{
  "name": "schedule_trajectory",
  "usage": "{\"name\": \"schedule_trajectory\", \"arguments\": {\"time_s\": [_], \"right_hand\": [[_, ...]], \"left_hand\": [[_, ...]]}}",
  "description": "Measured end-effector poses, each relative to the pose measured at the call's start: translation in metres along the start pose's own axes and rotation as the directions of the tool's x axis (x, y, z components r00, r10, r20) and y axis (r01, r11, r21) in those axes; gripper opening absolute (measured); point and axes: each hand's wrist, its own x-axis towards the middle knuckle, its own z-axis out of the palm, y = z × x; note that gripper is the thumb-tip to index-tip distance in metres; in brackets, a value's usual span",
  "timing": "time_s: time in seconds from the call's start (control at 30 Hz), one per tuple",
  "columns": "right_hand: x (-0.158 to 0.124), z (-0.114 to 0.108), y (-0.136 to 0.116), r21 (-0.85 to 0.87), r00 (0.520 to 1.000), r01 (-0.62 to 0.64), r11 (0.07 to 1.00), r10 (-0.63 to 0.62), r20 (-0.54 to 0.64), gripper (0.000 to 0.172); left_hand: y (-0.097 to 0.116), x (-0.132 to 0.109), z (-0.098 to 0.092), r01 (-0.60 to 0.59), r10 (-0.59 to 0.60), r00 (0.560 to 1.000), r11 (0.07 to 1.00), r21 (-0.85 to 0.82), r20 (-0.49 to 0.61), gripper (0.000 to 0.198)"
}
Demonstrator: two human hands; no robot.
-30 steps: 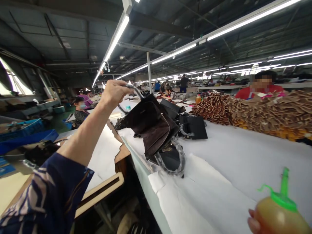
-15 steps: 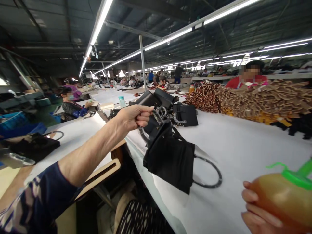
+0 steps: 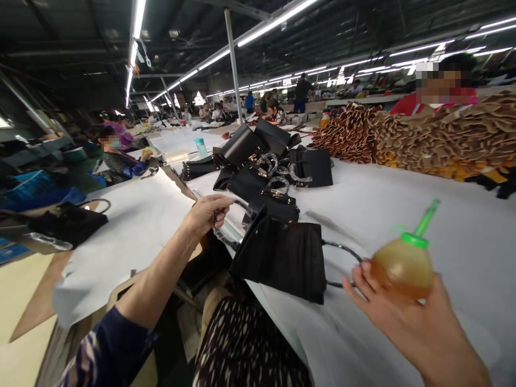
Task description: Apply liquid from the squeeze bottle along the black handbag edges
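Note:
A black handbag [image 3: 282,258] lies tilted at the edge of the white-covered table, a loop handle sticking out on each side. My left hand [image 3: 210,211] is closed round its left handle, which looks wrapped in clear plastic. In my right hand [image 3: 393,306] is a round squeeze bottle [image 3: 401,266] with amber liquid, a green collar and an upright green nozzle. The fingertips of that hand are close to the bag's right handle [image 3: 346,248]; whether they touch it I cannot tell.
More black handbags [image 3: 258,177] are heaped beyond my left hand. Brown and tan cut pieces [image 3: 439,134] are stacked at the far right, with a person [image 3: 439,91] behind them. Another black bag [image 3: 68,226] lies on the left table. A blue-capped bottle [image 3: 200,146] stands farther back.
My right hand has brought the squeeze bottle leftward to the bag's right handle. My left hand, still on the left handle, sits lower and further left. The view has tilted down.

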Motion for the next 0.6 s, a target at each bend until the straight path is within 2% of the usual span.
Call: {"name": "schedule_trajectory", "arguments": {"time_s": [0.07,0.17,0.27,0.33,0.4,0.47,0.53,0.6], "right_hand": [[0.01,0.019,0.007,-0.017,0.996,0.023,1.0,-0.022,0.082,0.04],[0.022,0.04,0.013,-0.071,0.99,0.091,0.993,-0.083,0.114,0.047],[0.03,0.044,0.018,-0.126,0.987,0.121,0.985,-0.105,0.121,0.05],[0.031,0.044,0.022,-0.172,0.987,0.113,0.979,-0.092,0.128,0.052],[0.03,0.045,0.026,-0.205,0.987,0.109,0.973,-0.081,0.139,0.054],[0.026,0.048,0.028,-0.201,0.983,0.136,0.97,-0.106,0.151,0.051],[0.024,0.053,0.03,-0.189,0.973,0.191,0.963,-0.161,0.165,0.049],[0.024,0.058,0.03,-0.199,0.967,0.221,0.955,-0.189,0.171,0.053]], "left_hand": [[0.001,-0.002,-0.006,-0.119,0.124,0.992,0.975,0.189,-0.013,0.012],[0.002,-0.008,-0.008,-0.184,0.217,0.974,0.924,0.336,-0.063,0.017],[-0.005,-0.016,-0.006,-0.211,0.283,0.952,0.881,0.423,-0.114,0.024],[-0.013,-0.019,-0.005,-0.234,0.373,0.917,0.791,0.565,-0.143,0.025],[-0.021,-0.023,-0.003,-0.255,0.551,0.823,0.575,0.777,-0.138,0.024],[-0.029,-0.026,0.0,-0.23,0.736,0.677,0.242,0.942,-0.024,0.025],[-0.037,-0.032,0.003,-0.204,0.82,0.538,-0.097,0.974,0.194,0.029],[-0.045,-0.038,0.007,-0.246,0.77,0.411,-0.421,0.873,0.488,0.032]]}}
